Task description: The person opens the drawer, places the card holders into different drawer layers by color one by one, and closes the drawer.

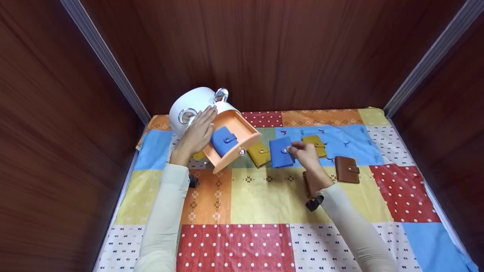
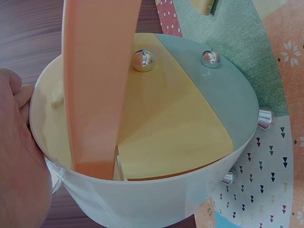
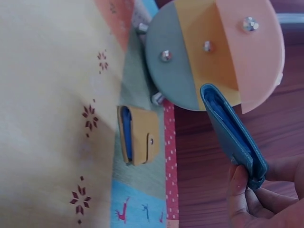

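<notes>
My right hand pinches a blue snap wallet by its edge, in the air above the cloth. In the right wrist view that blue wallet is seen edge-on, between thumb and fingers. My left hand rests with straight fingers on a white rounded drawer box. The box's orange top drawer is pulled out, and another blue wallet lies inside it. Below, the yellow drawer front and the green drawer front appear in the left wrist view.
One yellow wallet lies beside the drawer, another yellow wallet behind my right hand. A brown wallet lies farther right; a second brown wallet is partly hidden by my right wrist. Wood-look panels enclose the patchwork cloth.
</notes>
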A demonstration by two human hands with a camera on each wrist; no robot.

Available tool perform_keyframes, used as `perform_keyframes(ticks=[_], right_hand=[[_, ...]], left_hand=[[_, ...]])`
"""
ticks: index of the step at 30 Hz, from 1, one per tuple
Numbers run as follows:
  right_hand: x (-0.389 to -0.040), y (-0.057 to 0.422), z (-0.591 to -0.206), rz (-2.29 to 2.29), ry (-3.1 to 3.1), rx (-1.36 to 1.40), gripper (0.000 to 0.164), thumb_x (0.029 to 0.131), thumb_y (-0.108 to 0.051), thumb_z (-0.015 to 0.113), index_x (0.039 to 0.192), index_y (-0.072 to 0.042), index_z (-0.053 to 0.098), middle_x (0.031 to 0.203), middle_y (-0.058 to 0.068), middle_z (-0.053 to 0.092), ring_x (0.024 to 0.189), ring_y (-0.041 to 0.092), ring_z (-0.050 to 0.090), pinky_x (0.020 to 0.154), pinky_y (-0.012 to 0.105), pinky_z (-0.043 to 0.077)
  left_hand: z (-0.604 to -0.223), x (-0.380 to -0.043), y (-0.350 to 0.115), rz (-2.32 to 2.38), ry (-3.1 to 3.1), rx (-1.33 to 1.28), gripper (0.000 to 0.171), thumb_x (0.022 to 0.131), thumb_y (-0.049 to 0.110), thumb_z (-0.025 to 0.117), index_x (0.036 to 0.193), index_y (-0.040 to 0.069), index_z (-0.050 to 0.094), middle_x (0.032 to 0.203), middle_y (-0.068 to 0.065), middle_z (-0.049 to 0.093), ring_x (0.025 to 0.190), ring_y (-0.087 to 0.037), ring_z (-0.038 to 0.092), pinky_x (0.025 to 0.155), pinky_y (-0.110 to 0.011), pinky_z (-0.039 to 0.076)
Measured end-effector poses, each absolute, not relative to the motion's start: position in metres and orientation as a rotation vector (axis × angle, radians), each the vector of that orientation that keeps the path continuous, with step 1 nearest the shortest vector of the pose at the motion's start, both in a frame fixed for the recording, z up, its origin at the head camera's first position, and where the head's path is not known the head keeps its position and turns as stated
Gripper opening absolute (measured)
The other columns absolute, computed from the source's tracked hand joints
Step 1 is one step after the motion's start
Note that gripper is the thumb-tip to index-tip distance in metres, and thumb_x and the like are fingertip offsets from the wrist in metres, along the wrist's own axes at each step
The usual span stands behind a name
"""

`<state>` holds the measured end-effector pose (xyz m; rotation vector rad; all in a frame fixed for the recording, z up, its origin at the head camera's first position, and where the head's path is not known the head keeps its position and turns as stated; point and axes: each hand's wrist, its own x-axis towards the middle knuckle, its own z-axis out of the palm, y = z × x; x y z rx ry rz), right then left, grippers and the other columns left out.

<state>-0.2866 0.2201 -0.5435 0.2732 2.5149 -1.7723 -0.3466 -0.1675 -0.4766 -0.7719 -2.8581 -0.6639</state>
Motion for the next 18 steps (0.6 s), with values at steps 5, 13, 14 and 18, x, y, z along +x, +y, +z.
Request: perform_keyframes(ticks=[5,13,14,18], right_hand=[[-0.287,0.221,-0.536,-1.810,2.521,0.258,0.042,0.104,-0.015,0.068,0.139,0.008,0.065,0.127,0.027,0.073,0.095,0.013,0.070,0.084,0.020,0.060],[-0.289,0.220,-0.523,-1.841,2.519,0.200,0.042,0.104,-0.015,0.067,0.139,0.008,0.065,0.128,0.027,0.073,0.096,0.011,0.070,0.084,0.018,0.060],[-0.290,0.221,-0.522,-1.847,2.521,0.194,0.042,0.104,-0.015,0.067,0.139,0.008,0.066,0.127,0.027,0.073,0.095,0.010,0.070,0.082,0.018,0.060],[-0.290,0.220,-0.515,-1.886,2.526,0.175,0.041,0.103,-0.015,0.068,0.137,0.008,0.067,0.125,0.026,0.073,0.091,0.006,0.070,0.080,0.017,0.060]], left_hand=[[-0.477,-0.347,-0.168,-0.671,-2.840,-0.782,0.058,0.115,0.030,0.027,0.170,0.011,0.024,0.179,-0.004,0.020,0.168,-0.025,0.014,0.140,-0.040,0.006],[-0.477,-0.347,-0.168,-0.686,-2.847,-0.769,0.058,0.115,0.031,0.026,0.170,0.011,0.024,0.180,-0.002,0.019,0.168,-0.023,0.013,0.139,-0.040,0.005],[-0.477,-0.347,-0.168,-0.685,-2.849,-0.768,0.058,0.115,0.031,0.026,0.170,0.012,0.023,0.180,-0.002,0.018,0.168,-0.023,0.013,0.139,-0.040,0.005],[-0.476,-0.346,-0.168,-0.676,-2.853,-0.773,0.058,0.115,0.030,0.027,0.170,0.012,0.023,0.180,-0.003,0.018,0.168,-0.024,0.012,0.139,-0.039,0.004]])
